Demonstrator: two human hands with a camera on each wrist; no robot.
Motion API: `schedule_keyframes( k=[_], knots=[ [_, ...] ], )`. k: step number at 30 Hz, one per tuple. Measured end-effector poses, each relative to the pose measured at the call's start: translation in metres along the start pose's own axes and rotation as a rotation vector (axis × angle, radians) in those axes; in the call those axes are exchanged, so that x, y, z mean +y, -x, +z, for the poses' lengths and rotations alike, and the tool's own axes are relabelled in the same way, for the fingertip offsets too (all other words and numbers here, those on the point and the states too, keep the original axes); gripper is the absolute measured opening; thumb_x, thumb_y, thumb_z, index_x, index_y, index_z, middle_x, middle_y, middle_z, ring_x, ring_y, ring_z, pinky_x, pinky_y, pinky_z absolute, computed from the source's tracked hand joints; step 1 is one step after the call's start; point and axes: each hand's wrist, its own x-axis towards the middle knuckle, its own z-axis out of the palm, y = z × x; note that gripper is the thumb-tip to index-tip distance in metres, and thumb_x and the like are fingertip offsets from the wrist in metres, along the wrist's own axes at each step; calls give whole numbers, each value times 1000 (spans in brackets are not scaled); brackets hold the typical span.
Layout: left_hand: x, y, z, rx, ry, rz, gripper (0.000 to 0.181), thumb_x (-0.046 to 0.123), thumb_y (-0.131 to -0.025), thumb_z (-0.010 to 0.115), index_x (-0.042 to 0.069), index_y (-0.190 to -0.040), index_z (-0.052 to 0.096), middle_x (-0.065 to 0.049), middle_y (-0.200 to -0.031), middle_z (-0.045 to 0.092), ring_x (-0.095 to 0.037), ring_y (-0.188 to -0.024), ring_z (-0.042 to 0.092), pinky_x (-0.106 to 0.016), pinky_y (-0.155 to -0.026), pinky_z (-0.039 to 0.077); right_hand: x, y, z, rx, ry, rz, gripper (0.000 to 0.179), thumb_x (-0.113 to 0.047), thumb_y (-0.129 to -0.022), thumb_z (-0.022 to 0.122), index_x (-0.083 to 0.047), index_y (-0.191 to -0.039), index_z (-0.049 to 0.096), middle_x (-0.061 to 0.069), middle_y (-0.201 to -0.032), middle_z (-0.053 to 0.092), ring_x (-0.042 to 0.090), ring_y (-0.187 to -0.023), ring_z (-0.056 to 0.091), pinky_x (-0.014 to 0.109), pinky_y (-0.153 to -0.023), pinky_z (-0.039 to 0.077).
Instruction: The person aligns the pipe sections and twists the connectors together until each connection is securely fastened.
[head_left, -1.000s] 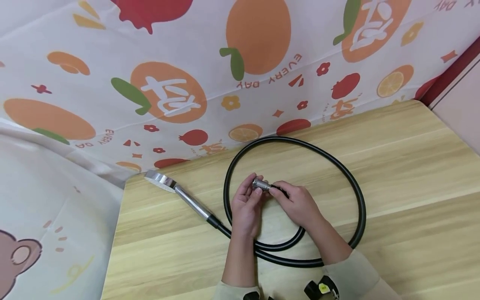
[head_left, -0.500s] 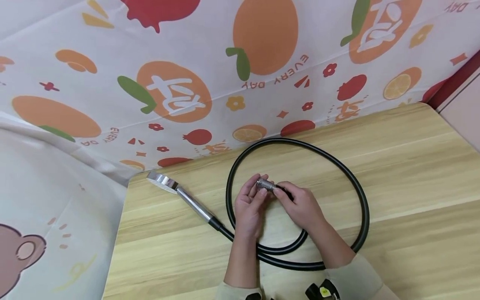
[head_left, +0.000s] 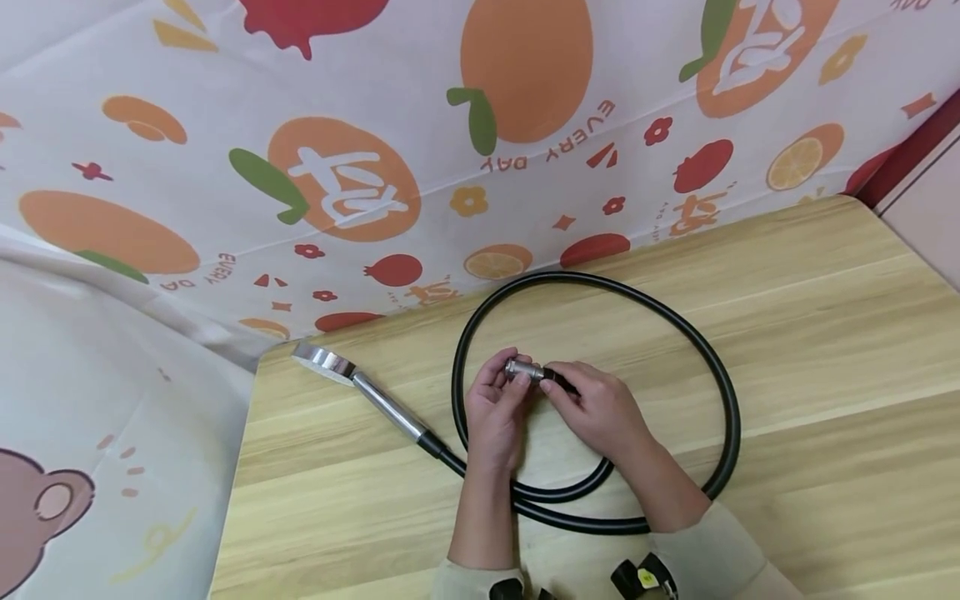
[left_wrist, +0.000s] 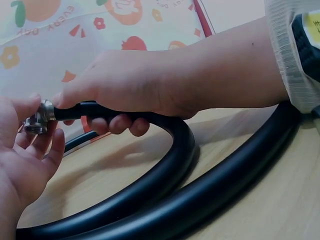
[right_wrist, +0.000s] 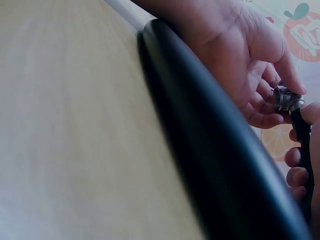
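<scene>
A short silvery metal connector [head_left: 523,369] sits at the end of a black shower hose [head_left: 722,379]. My left hand [head_left: 497,415] pinches this connector between thumb and fingers, palm turned up. Just to its right, my right hand [head_left: 602,407] grips the hose end, its fingers wrapped around the black tube. In the left wrist view the connector [left_wrist: 37,121] has an open threaded mouth facing down, with a side branch joined to the hose. The hose's other end runs to a chrome hand shower [head_left: 384,406] lying at the table's left.
Loops of hose rest on the wooden table [head_left: 817,367] around and beneath both forearms. A fruit-print cloth [head_left: 435,83] hangs along the back edge, and a pale cloth [head_left: 127,375] drapes at the left. A red-edged panel [head_left: 922,167] stands at the far right.
The connector has tilted and shifted slightly between my fingers, and more black shows between it and my right hand. Both hands keep their hold. The hand shower stays put; the head view drifts a little.
</scene>
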Motion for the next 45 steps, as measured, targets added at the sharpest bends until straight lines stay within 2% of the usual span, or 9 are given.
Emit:
schedule_keyframes(
  k=[4,8,16,20,24,30,34,41,45],
  knots=[
    [0,-2,0,-1,-31,1,34,-7,-93,58,-10,-125,50,-5,-106,66,-12,-95,64,-27,-83,56,2,0,1,37,-2,-29,24,-20,-88,72,-8,-108,66,3,-92,71,11,-76,65,32,-64,57],
    [1,-4,-5,-6,-80,-6,29,-7,-91,60,-1,-119,57,-4,-105,67,-12,-96,65,-27,-86,56,3,0,1,51,-18,-69,26,-16,-84,77,-9,-104,63,2,-91,68,12,-78,66,32,-65,58],
    [6,-6,-16,-20,-186,-28,24,-10,-86,65,-2,-108,61,-4,-101,71,-13,-91,68,-24,-78,57,6,0,-2,69,-8,-120,24,-15,-79,83,-11,-99,71,-1,-90,70,10,-78,68,27,-65,58],
    [4,-10,-16,-33,-282,-11,27,-9,-83,70,-7,-109,61,-8,-103,72,-15,-94,68,-24,-81,57,5,0,-5,112,81,-90,24,-18,-76,85,-14,-98,76,-1,-89,73,11,-76,69,28,-61,57],
    [2,-12,-16,-52,-424,25,31,-5,-82,74,-4,-111,64,-13,-107,72,-17,-96,69,-26,-85,57,5,-1,-5,131,184,-15,27,-21,-76,85,-17,-101,78,0,-96,75,18,-86,71,35,-69,58],
    [0,-10,-18,-38,-532,48,31,-2,-81,77,4,-109,68,-13,-105,73,-18,-95,70,-26,-84,57,6,0,-1,104,171,39,29,-19,-78,84,-17,-105,75,1,-104,73,23,-98,66,39,-81,45],
    [0,-10,-19,-42,-505,50,31,0,-82,77,4,-111,66,-14,-109,72,-19,-98,69,-26,-85,57,6,0,-1,107,150,11,29,-19,-78,83,-17,-106,75,0,-103,72,21,-96,62,38,-80,38],
    [4,-11,-21,-70,-236,27,32,-4,-88,68,-1,-118,60,-8,-112,71,-16,-98,69,-28,-82,58,6,-4,-1,92,144,-81,29,-26,-86,75,-19,-114,73,-3,-95,72,14,-80,62,35,-67,49],
    [6,-10,-22,-111,-176,41,29,-4,-90,65,6,-117,61,-5,-112,71,-13,-98,68,-28,-84,58,4,-3,-2,102,144,-129,28,-26,-87,75,-17,-114,73,-3,-88,69,11,-69,58,30,-57,48]
  ],
)
